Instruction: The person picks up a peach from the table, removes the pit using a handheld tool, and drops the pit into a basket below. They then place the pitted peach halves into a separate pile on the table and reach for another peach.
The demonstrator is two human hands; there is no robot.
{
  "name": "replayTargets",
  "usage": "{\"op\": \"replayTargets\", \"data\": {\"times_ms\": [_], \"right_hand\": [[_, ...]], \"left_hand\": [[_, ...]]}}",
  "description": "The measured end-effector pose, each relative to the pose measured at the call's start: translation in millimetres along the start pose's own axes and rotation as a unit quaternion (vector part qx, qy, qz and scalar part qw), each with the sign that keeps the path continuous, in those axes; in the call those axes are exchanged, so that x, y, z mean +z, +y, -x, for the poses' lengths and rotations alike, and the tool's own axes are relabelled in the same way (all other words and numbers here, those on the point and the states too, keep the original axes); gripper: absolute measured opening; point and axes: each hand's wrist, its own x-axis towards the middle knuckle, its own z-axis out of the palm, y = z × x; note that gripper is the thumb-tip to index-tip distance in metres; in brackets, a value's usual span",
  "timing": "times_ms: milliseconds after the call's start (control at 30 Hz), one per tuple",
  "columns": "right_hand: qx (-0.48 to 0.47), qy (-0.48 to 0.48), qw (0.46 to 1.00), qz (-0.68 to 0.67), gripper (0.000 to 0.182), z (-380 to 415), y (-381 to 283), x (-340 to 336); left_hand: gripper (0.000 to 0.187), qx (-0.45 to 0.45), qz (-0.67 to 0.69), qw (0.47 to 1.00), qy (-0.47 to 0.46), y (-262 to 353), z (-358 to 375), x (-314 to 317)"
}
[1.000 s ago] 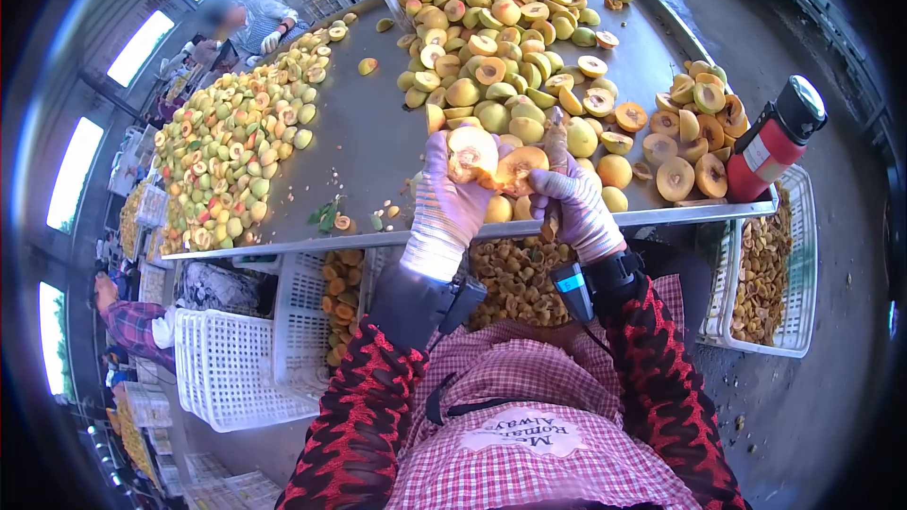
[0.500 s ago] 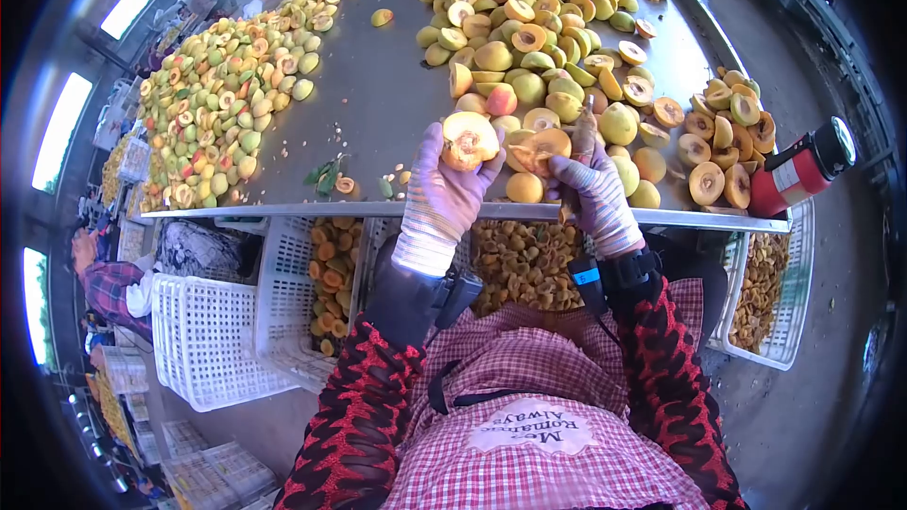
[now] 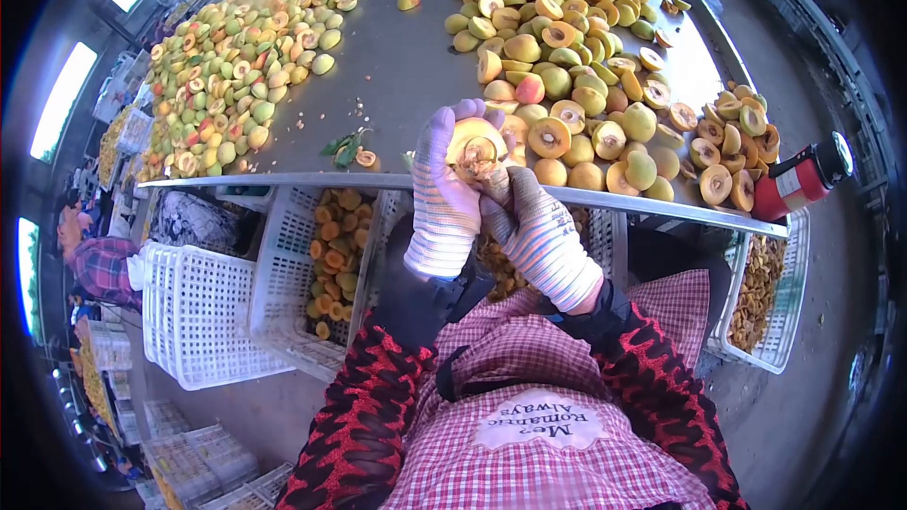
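Note:
Near the front edge of the metal table (image 3: 368, 76), my left hand (image 3: 444, 194) grips a peach half (image 3: 463, 144) with its cut face turned up. My right hand (image 3: 539, 217) is closed and presses against the middle of that half, where the flesh looks brown and rough. A brown stick-like tool seems to be in the right fist, though the fingers cover most of it. Just beyond both hands lies a large heap of peach halves (image 3: 557, 57), many with cut faces showing.
Another peach heap (image 3: 236, 85) covers the table's left side. A red container with a black top (image 3: 798, 179) stands at the right corner. White crates (image 3: 203, 312) are below the edge, some holding fruit halves (image 3: 335, 255). A person in a plaid sleeve (image 3: 104, 269) is at far left.
My right hand has moved left to meet the peach half in my left hand. The fruit piece it held with the tool no longer shows there. The view has shifted slightly.

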Motion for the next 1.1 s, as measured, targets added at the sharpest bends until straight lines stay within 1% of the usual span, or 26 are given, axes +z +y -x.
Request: {"op": "replayTargets", "data": {"times_ms": [100, 133, 200, 267, 333, 367, 400, 433, 500, 533, 567, 633, 667, 700, 733, 767, 800, 833, 900, 933, 1033, 1067, 1100], "right_hand": [[0.047, 0.001, 0.997, -0.068, 0.025, 4, 2, 10], [0.013, 0.015, 0.999, -0.047, 0.022, 6, 2, 11], [-0.018, -0.068, 0.989, -0.130, 0.021, 10, 2, 6], [0.025, -0.130, 0.962, -0.240, 0.022, 14, -4, 2], [0.139, -0.161, 0.904, -0.371, 0.023, 14, -25, -14], [0.195, -0.174, 0.863, -0.432, 0.025, 14, -32, -20], [0.228, -0.222, 0.833, -0.451, 0.028, 13, -29, -31], [0.250, -0.277, 0.775, -0.509, 0.030, 13, -33, -50], [0.319, -0.283, 0.750, -0.506, 0.030, 15, -28, -65], [0.311, -0.276, 0.757, -0.504, 0.030, 16, -27, -71], [0.302, -0.299, 0.754, -0.501, 0.032, 14, -27, -78], [0.308, -0.310, 0.824, -0.360, 0.032, 9, -33, -84], [0.272, -0.303, 0.843, -0.353, 0.032, 10, -30, -80], [0.235, -0.296, 0.859, -0.346, 0.032, 14, -26, -71], [0.244, -0.255, 0.860, -0.369, 0.029, 22, -27, -63], [0.258, -0.249, 0.849, -0.388, 0.028, 25, -28, -60], [0.275, -0.264, 0.815, -0.436, 0.028, 26, -22, -61], [0.293, -0.279, 0.776, -0.485, 0.028, 29, -16, -61], [0.252, -0.266, 0.838, -0.404, 0.030, 29, -14, -60], [0.232, -0.257, 0.865, -0.363, 0.031, 30, -14, -60], [0.291, -0.301, 0.784, -0.459, 0.029, 28, -14, -68], [0.290, -0.297, 0.747, -0.520, 0.030, 31, -9, -66], [0.284, -0.284, 0.771, -0.493, 0.029, 31, -9, -65]], "left_hand": [[0.031, 0.010, 0.030, 0.999, 0.016, 2, 8, 10], [0.031, -0.008, 0.012, 1.000, 0.024, 5, 11, 11], [0.031, -0.041, -0.025, 0.998, 0.040, 12, 16, 12], [0.032, 0.008, -0.083, 0.997, 0.001, 7, 22, 7], [0.034, 0.032, -0.117, 0.992, -0.037, 7, 24, 7], [0.035, 0.030, -0.123, 0.990, -0.054, 10, 25, 9], [0.036, 0.027, -0.130, 0.989, -0.070, 12, 27, 9], [0.036, 0.019, -0.162, 0.980, -0.109, 16, 26, 7], [0.038, -0.003, -0.225, 0.955, -0.193, 24, 20, 7], [0.050, -0.037, -0.232, 0.955, -0.183, 23, 22, 13], [0.051, -0.058, -0.236, 0.953, -0.182, 25, 22, 14], [0.052, -0.099, -0.244, 0.948, -0.181, 29, 21, 15], [0.052, 0.008, -0.353, 0.909, -0.224, 26, 20, 15], [0.051, 0.014, -0.317, 0.924, -0.214, 21, 21, 13], [0.051, 0.021, -0.279, 0.938, -0.202, 14, 23, 11], [0.051, 0.030, -0.241, 0.951, -0.191, 6, 22, 10], [0.053, 0.026, -0.194, 0.963, -0.187, -1, 21, 11], [0.053, 0.018, -0.228, 0.950, -0.212, -1, 20, 9], [0.053, 0.001, -0.294, 0.919, -0.262, 6, 14, 13], [0.052, 0.005, -0.359, 0.896, -0.261, 6, 12, 17], [0.046, -0.036, -0.278, 0.919, -0.276, 12, 13, 25], [0.040, -0.025, -0.190, 0.935, -0.298, 1, 6, 11], [0.038, -0.033, -0.191, 0.946, -0.262, -2, 5, 11]]}}
